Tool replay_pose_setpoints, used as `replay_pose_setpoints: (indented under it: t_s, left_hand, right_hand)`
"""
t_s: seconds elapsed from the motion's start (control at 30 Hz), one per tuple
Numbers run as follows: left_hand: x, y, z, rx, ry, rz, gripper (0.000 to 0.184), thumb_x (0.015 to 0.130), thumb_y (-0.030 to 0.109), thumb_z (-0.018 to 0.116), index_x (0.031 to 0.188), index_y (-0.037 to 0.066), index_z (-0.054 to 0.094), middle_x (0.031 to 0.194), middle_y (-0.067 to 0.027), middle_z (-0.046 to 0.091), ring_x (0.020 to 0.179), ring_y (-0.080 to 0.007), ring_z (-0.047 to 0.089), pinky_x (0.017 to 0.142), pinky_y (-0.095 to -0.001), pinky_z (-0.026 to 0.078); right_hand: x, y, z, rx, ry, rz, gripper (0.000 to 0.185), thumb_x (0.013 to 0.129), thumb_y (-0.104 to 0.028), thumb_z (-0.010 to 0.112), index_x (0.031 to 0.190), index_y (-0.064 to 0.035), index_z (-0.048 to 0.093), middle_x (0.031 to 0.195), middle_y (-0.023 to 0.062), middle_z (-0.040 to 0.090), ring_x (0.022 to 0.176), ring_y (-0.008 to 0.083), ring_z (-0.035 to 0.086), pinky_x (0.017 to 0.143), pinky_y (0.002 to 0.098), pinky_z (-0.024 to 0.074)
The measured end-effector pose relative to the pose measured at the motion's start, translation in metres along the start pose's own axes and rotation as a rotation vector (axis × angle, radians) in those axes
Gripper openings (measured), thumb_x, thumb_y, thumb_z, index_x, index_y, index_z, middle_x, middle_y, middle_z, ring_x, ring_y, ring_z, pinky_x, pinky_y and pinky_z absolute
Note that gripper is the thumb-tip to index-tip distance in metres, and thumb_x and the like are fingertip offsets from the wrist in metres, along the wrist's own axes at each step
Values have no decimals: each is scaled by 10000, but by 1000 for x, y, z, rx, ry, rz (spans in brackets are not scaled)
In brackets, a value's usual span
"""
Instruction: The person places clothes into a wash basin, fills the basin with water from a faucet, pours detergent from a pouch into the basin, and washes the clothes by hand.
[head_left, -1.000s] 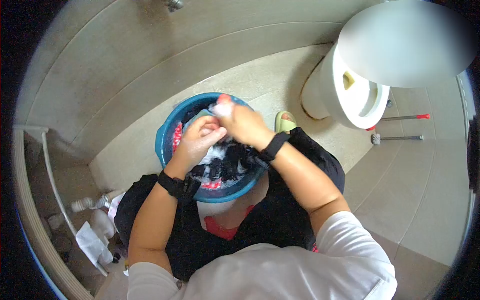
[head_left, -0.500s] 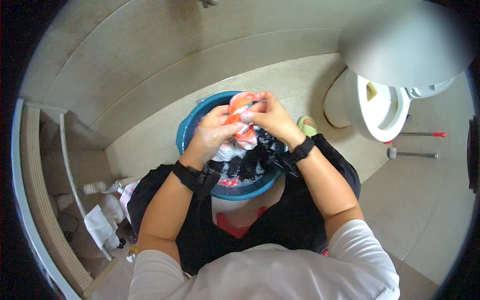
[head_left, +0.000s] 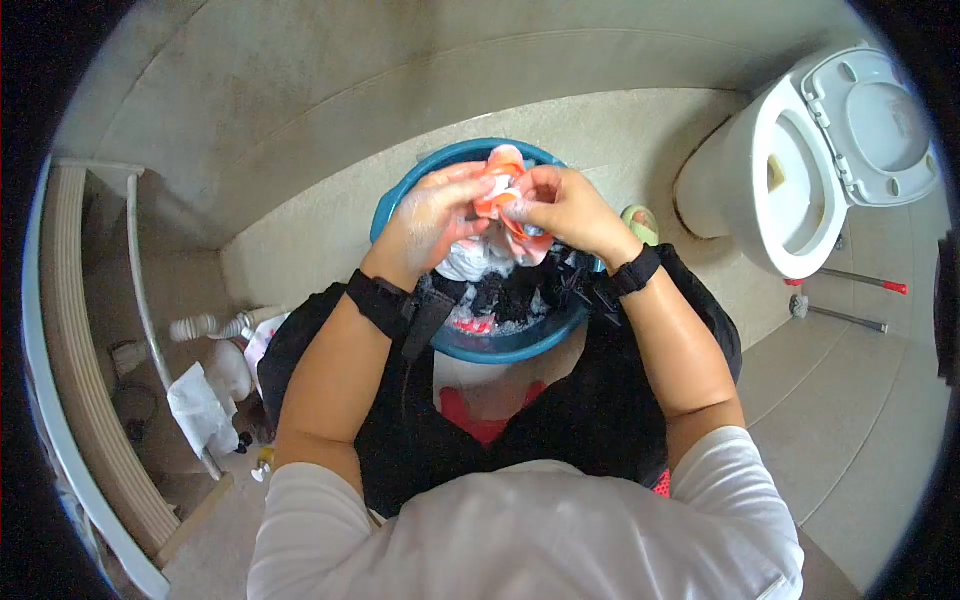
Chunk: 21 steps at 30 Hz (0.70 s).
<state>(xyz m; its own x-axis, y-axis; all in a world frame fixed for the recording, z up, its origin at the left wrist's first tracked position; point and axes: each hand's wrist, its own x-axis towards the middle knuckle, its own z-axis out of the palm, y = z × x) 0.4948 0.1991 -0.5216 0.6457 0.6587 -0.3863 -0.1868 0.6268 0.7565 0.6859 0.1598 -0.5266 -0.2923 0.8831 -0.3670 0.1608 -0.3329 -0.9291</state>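
Observation:
An orange, pink and white piece of cloth [head_left: 503,168], wet and crumpled, is held up over a blue basin [head_left: 510,352]. My left hand [head_left: 430,215] pinches its left side, with suds on the skin. My right hand [head_left: 575,210] grips its right side, thumb and fingers closed on the fabric. Below the hands, white cloth [head_left: 473,263] and black clothes [head_left: 508,296] lie in soapy water in the basin. A small red and white patch [head_left: 473,325] shows near the basin's front rim. The cloth's exact kind is unclear.
A toilet [head_left: 790,190] with its lid raised stands at the right. Two red-tipped or grey long handles [head_left: 850,317] lie by the wall. A green slipper [head_left: 641,222] is right of the basin. A pipe [head_left: 145,290] and white hose [head_left: 210,328] are at the left.
The view has shifted, bringing the whole toilet lid into sight. Both hands still hold the orange cloth; the fingers have changed position on it, and its lower part hangs more to the right.

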Motion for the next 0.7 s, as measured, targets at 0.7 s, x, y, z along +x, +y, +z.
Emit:
replay_pose_setpoints:
  t_s: [0.7]
  left_hand:
    - [-3,11,-11,-439,-224,-11,376,869,219,446,1159,-19,440,1181,-161,499,1107,-291,485,927,-418,390]
  right_hand:
    - [-4,-15,9,-311,172,-247,346,745,-291,685,926,-17,576,840,75,598,745,153,566,660,285,471]
